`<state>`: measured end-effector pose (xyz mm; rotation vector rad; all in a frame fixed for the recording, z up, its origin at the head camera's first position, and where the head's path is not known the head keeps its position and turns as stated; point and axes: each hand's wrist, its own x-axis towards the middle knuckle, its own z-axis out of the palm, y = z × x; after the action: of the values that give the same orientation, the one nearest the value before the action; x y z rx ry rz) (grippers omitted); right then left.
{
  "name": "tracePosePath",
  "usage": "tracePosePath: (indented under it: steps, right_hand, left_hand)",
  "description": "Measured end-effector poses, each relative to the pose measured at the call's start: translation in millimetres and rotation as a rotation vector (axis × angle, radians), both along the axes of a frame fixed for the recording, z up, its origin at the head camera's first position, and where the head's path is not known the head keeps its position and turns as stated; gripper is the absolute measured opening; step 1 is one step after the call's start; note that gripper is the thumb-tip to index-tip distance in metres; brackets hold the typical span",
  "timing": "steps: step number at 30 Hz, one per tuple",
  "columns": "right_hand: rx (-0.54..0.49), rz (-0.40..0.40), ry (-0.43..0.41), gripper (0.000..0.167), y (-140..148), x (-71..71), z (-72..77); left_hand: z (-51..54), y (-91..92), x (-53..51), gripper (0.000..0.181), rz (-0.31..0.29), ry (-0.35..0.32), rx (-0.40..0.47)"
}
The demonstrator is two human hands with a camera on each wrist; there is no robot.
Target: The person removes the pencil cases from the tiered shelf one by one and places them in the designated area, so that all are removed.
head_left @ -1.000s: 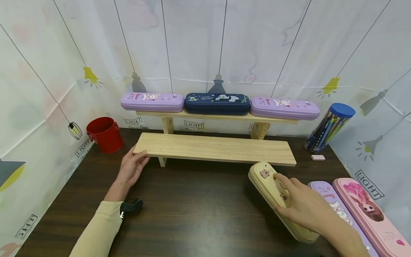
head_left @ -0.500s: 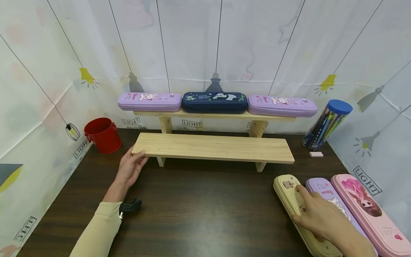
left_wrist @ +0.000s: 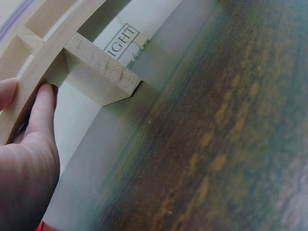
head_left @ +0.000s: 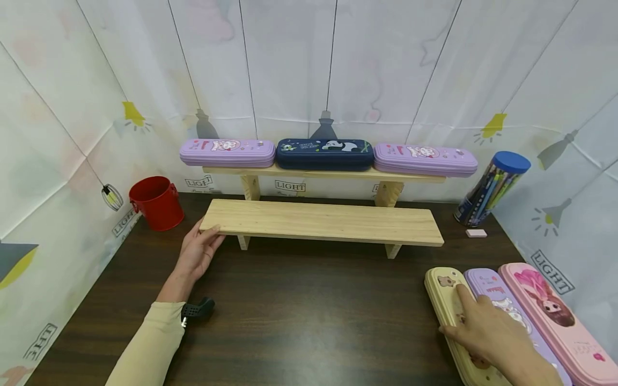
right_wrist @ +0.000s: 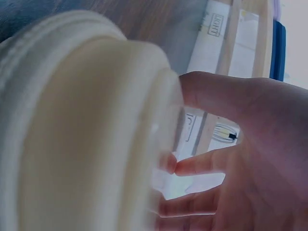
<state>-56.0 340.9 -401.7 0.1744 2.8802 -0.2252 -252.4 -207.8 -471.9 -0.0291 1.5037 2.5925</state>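
At the left end of the wooden shelf's lower board (head_left: 318, 220), my left hand (head_left: 195, 257) grips the corner, thumb on top and fingers underneath. The left wrist view shows that hand (left_wrist: 29, 149) around the board's edge, near a wooden support (left_wrist: 101, 67). On the table at the right lies a yellow pencil case (head_left: 446, 300) with bear pictures. Over it is my right hand (head_left: 492, 332), thumb at its left edge and fingers across its top. In the right wrist view, the thumb of my right hand (right_wrist: 231, 139) meets the side of the yellow case (right_wrist: 82, 130).
Beside the yellow case lie a purple case (head_left: 497, 292) and a pink case (head_left: 560, 316). The upper board carries two purple cases (head_left: 227, 155) (head_left: 425, 160) and a navy panda case (head_left: 324, 155). A red bucket (head_left: 156, 206), pen jar (head_left: 487, 193) and eraser (head_left: 476, 233) stand around.
My right hand and the yellow case have moved right and toward me, away from the lower board's front, to beside the purple case. My left hand has stayed on the board.
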Motion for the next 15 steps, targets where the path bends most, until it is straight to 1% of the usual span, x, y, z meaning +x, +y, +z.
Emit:
tracePosePath:
  steps: [2, 4, 8, 11, 15]
  right_hand:
    - [0.008, 0.009, 0.021, 0.087, 0.8, -1.3, 0.4]
    - [0.022, 0.033, 0.066, 0.087, 1.6, -4.3, 1.8]
    - [0.044, 0.097, 0.184, 0.082, 2.8, -15.6, 9.0]
    - [0.049, 0.15, 0.251, 0.078, 2.2, -28.9, 21.2]
    - [0.031, 0.194, 0.277, 0.081, 0.3, -49.1, 43.7]
  left_hand:
    - [-0.1, -0.3, -0.8, 0.078, 0.001, -0.001, 0.003]
    - [-0.2, -0.1, -1.2, 0.078, 0.005, -0.006, 0.006]
    - [-0.1, 0.6, -0.7, 0.077, 0.004, -0.008, 0.0]
    - [-0.1, 1.0, -0.5, 0.076, 0.001, -0.003, -0.01]
    - [-0.1, 1.0, -0.9, 0.076, 0.005, 0.004, -0.014]
